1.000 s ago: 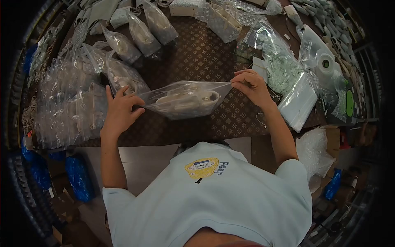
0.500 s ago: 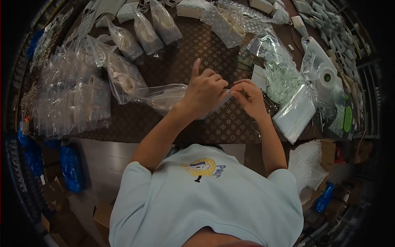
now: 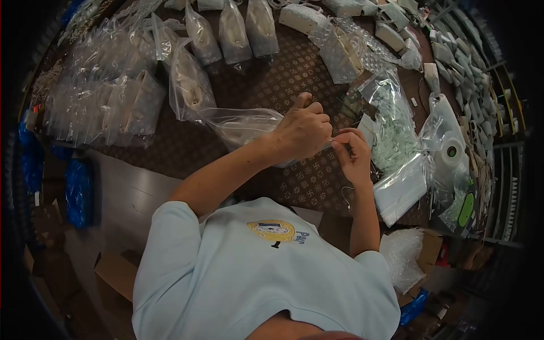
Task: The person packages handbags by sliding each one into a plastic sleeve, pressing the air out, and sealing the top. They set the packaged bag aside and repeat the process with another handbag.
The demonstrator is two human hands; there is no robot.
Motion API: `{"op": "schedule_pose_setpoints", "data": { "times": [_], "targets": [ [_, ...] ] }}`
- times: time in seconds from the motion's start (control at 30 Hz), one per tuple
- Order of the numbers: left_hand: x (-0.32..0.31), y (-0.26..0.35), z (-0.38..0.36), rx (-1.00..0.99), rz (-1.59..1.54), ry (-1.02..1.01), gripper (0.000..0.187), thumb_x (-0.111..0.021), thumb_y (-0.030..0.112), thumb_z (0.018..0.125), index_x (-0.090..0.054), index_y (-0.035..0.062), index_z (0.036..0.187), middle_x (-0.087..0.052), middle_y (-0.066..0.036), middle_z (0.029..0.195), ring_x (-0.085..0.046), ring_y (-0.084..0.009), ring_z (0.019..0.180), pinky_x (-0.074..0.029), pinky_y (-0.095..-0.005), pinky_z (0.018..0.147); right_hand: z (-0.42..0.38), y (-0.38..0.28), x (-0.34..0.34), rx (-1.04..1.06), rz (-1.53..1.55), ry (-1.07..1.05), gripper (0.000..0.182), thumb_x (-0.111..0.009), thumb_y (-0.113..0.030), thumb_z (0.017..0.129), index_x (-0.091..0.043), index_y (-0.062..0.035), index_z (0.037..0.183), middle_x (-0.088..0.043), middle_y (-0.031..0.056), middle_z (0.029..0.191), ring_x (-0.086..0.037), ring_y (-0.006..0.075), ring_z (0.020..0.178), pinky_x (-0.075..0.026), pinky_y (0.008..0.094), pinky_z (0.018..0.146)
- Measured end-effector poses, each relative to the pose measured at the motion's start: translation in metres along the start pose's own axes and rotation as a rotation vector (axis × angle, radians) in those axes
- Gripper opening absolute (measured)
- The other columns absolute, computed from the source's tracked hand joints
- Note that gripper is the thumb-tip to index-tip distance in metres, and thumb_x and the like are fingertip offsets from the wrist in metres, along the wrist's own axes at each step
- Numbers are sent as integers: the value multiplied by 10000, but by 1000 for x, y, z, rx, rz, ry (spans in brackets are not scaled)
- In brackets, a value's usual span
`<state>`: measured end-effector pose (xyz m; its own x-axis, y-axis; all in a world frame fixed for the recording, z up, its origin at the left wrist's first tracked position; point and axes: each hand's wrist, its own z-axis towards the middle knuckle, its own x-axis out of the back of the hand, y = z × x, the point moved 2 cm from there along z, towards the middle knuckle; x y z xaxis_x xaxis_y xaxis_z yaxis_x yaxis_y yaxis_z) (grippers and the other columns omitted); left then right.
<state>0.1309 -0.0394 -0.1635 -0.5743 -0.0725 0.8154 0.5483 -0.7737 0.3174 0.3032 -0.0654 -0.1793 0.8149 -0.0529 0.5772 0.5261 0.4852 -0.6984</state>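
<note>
My left hand (image 3: 303, 130) is closed at the right end of a clear plastic bag (image 3: 243, 124) that lies on the brown patterned cloth (image 3: 272, 79). Close beside it, my right hand (image 3: 352, 152) pinches with thumb and forefinger at something small and pale between the two hands, too small to name. A thin white string (image 3: 347, 195) with a small tip hangs below my right wrist. What my left fingers hold is hidden behind the back of the hand.
Wrapped items in clear bags (image 3: 107, 96) fill the left. A bag of pale green pieces (image 3: 394, 130), a stack of clear sleeves (image 3: 401, 190) and a green oval object (image 3: 466, 209) are at the right. Bubble wrap (image 3: 402, 255) sits below the table edge.
The camera view has turned and shifted. My left hand has curled more, its raised forefinger now bent. My right hand keeps its pinch close to it.
</note>
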Motion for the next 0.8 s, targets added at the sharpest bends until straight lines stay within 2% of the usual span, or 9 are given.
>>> {"op": "schedule_pose_setpoints", "data": {
  "times": [0.13, 0.2, 0.23, 0.3, 0.37, 0.63, 0.7, 0.73, 0.8],
  "targets": [
    [26, -15, -25, -19, 177, -82, 108, -642, 155, 754, -593, 125, 662, -543, 32, 711, -517, -143, 890, -169, -463, 1051, -5, -6, -4, -6, -5, 3, 65, -677, -50, 756, -623, -40, 792, -615, 78, 827, -595, 206, 841, -463, 294, 640],
    [39, -26, -40, -9, 232, -89, 115, -626, 162, 780, -577, 132, 681, -533, 33, 743, -512, -143, 937, -74, -498, 1100, -7, -6, -6, -31, 5, -2, 64, -675, -56, 761, -622, -39, 792, -612, 80, 830, -595, 203, 849, -463, 297, 640],
    [46, -32, -47, -13, 228, -92, 115, -626, 162, 780, -577, 132, 681, -533, 33, 743, -512, -143, 937, -74, -498, 1100, -8, -7, -6, -8, 6, -19, 67, -676, -61, 763, -621, -35, 792, -609, 84, 834, -593, 204, 848, -461, 294, 641],
    [61, -45, -56, -34, 283, -69, 109, -615, 172, 797, -568, 133, 707, -523, 30, 766, -508, -146, 982, 9, -521, 1114, -13, -10, -4, 13, 0, -33, 71, -676, -67, 765, -620, -31, 792, -607, 88, 837, -592, 205, 847, -459, 292, 643],
    [73, -62, -68, -38, 303, -96, 106, -621, 172, 794, -567, 132, 712, -520, 30, 772, -506, -147, 995, 15, -525, 1114, -23, -11, 1, -111, 21, -13, 80, -674, -74, 767, -617, -23, 791, -604, 93, 837, -585, 215, 841, -453, 286, 657],
    [90, -84, -82, -75, 325, -138, 105, -641, 148, 777, -557, 133, 716, -511, 33, 764, -504, -149, 1009, 24, -528, 1116, -69, -28, 12, -235, 102, -68, 77, -671, -59, 759, -609, -18, 778, -601, 86, 835, -566, 206, 851, -443, 291, 698],
    [93, -88, -83, -98, 312, -114, 156, -608, 123, 774, -537, 131, 636, -501, 47, 723, -508, -122, 988, 26, -562, 1111, -78, -29, 20, -228, 122, -90, 80, -674, -58, 754, -606, -18, 769, -599, 85, 836, -562, 204, 859, -441, 295, 713],
    [95, -88, -84, -86, 312, -112, 156, -608, 123, 774, -537, 131, 636, -501, 47, 723, -508, -122, 988, 26, -562, 1111, -84, -29, 23, -271, 188, -165, 87, -684, -47, 737, -605, -21, 765, -598, 80, 849, -560, 207, 893, -439, 295, 744],
    [97, -88, -86, -48, 323, -243, 36, -611, 129, 781, -581, 131, 801, -544, 35, 873, -493, -146, 1067, 23, -560, 1107, -88, -26, 28, -311, 255, -248, 99, -694, -36, 721, -604, -24, 761, -597, 75, 863, -557, 209, 926, -438, 296, 776]
  ]
}}
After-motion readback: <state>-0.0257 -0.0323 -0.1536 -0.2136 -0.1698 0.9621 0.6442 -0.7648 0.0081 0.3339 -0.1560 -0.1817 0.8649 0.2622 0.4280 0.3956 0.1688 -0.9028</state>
